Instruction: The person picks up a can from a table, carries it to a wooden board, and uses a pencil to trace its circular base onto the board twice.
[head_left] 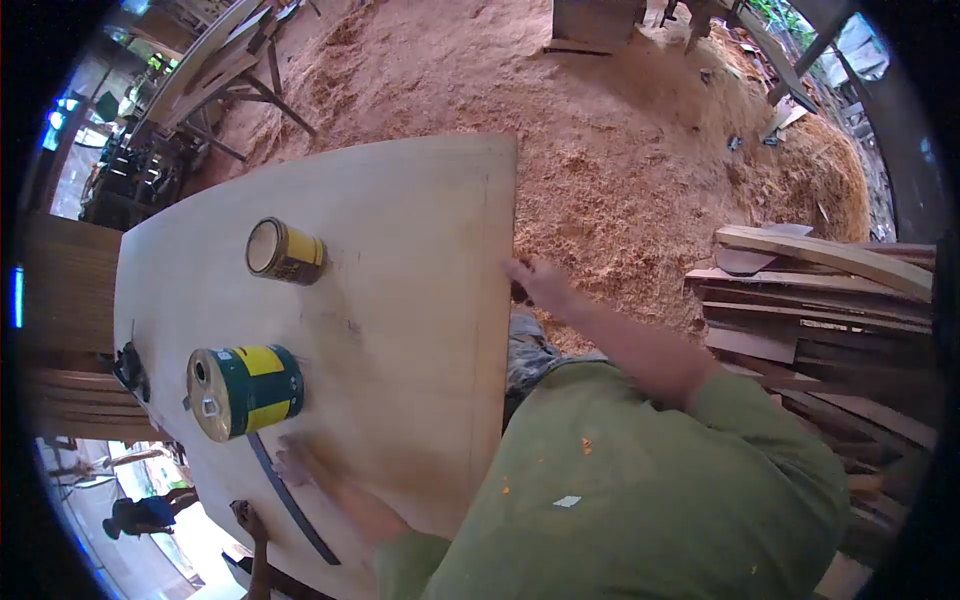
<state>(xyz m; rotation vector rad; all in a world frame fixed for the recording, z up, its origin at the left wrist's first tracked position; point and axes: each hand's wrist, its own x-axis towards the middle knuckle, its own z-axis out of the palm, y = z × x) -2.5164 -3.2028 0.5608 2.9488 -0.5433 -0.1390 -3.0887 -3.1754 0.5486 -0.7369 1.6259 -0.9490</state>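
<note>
A large pale wooden board (420,230) spreads out in front of me. My left hand (305,468) lies on it with fingers stretched out, somewhat blurred, beside a dark narrow strip (295,505). My right hand (540,283) is at the board's near edge, fingers curled over the rim. Just beyond my left hand, a green and yellow metal can (250,390) stands on the board, its top with a round spout facing me. Farther up is a smaller can (287,250) with a yellow and dark label.
Another person's hand (245,520) rests at the board's lower left edge, near a dark object (130,370). Stacked timber (800,320) lies at right. Wood shavings (620,180) cover the floor. A workbench (215,90) stands at upper left; a person (145,515) is farther off.
</note>
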